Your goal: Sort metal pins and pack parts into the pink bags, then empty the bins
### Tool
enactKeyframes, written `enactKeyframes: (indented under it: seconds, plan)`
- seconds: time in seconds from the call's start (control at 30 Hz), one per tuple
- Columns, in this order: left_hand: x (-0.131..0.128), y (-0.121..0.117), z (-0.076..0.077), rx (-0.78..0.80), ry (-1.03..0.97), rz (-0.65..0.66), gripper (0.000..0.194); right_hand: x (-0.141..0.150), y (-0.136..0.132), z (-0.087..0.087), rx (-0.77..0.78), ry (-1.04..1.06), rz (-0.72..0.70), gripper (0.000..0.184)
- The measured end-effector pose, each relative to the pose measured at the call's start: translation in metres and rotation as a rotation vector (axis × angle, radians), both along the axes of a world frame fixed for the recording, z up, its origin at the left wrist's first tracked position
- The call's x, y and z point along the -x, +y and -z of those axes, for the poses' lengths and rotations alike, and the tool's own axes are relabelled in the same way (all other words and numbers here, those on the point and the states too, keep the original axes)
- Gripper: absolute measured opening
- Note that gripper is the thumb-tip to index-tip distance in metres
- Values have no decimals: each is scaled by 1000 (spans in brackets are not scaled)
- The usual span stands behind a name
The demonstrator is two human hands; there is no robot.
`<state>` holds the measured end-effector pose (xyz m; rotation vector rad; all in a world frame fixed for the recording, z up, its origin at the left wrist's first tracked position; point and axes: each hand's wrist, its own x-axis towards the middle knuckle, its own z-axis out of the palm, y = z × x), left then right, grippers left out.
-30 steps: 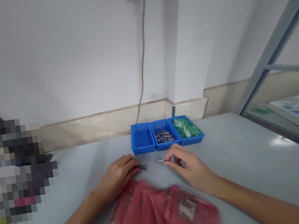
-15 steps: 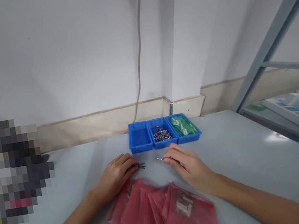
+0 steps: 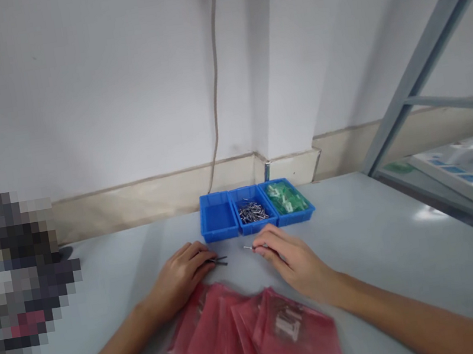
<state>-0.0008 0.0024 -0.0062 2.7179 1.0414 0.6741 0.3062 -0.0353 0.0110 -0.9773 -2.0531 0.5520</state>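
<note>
My left hand [image 3: 188, 271] rests low over the table, its fingers closed on thin dark metal pins [image 3: 220, 259] whose ends stick out to the right. Across a short gap, my right hand [image 3: 292, 258] pinches a thin silver metal pin [image 3: 248, 247] that points left. Just beyond the hands stands a blue bin with loose metal pins [image 3: 253, 212]. Below them, several red plastic bags [image 3: 230, 336] lie fanned out and overlapping. White pieces [image 3: 288, 325] and small metal parts show through the rightmost bag.
A bare blue bin [image 3: 217, 213] and a bin of green bags [image 3: 287, 199] with white pieces flank the pin bin. Behind runs the wall with a hanging cable [image 3: 215, 78]. A grey metal frame [image 3: 406, 96] stands at right. A blurred-out patch covers the left edge.
The view has shifted slightly, so the bins and bags sit a little further left. Both hands keep their grip, with almost no movement over the table.
</note>
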Motion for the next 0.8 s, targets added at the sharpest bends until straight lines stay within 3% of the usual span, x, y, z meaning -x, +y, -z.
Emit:
enactKeyframes:
  seconds: [0.23,0.8]
  plan:
    - [1,2,1,1,16,-18,25,-3,1,1,42,-40,41,9]
    - [1,3,5,-17,21,-51,20,-2,-1,-2,28,-66,34,10]
